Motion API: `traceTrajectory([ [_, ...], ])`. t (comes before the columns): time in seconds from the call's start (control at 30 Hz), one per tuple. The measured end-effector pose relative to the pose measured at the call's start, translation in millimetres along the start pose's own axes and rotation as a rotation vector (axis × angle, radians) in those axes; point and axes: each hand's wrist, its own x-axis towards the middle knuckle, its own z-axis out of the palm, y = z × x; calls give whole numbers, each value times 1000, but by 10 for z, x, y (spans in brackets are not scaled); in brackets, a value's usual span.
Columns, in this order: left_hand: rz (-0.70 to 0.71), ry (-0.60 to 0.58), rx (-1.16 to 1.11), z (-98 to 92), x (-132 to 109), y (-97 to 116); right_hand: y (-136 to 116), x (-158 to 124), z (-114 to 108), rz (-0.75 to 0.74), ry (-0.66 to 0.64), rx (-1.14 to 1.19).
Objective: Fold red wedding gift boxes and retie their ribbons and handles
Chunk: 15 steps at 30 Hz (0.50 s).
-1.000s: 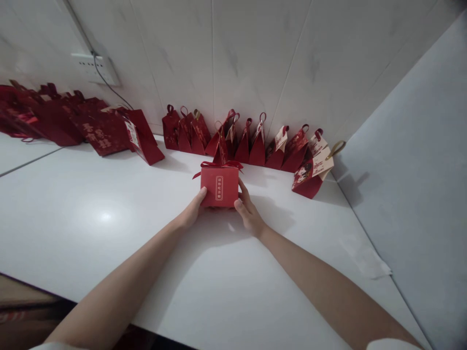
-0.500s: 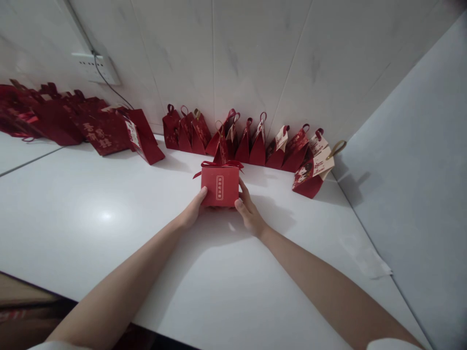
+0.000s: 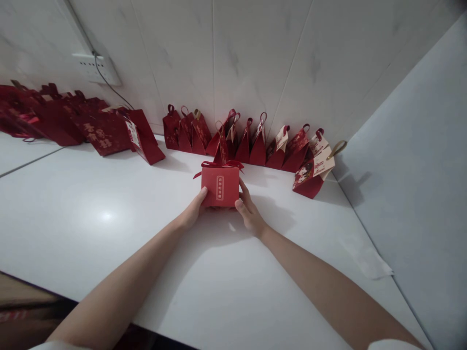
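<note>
A small red gift box [image 3: 220,186] with a gold label and a red ribbon bow on top stands on the white table [image 3: 109,218]. My left hand [image 3: 193,210] grips its left side, thumb on the front. My right hand [image 3: 248,210] grips its right side the same way. Both hands are closed on the box, which sits between them just in front of a row of small red bags.
Several small red triangular gift bags [image 3: 251,143] with tags line the tiled wall behind the box. Larger red bags [image 3: 95,129] lean at the back left under a wall socket [image 3: 95,68]. A grey panel [image 3: 412,184] closes the right side; a paper scrap [image 3: 367,257] lies by it.
</note>
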Motion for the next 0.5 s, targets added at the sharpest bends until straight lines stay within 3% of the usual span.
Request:
traceTrajectory([
  [0.5, -17, 29, 15, -7, 3, -12, 12, -6, -13, 6, -1, -16],
])
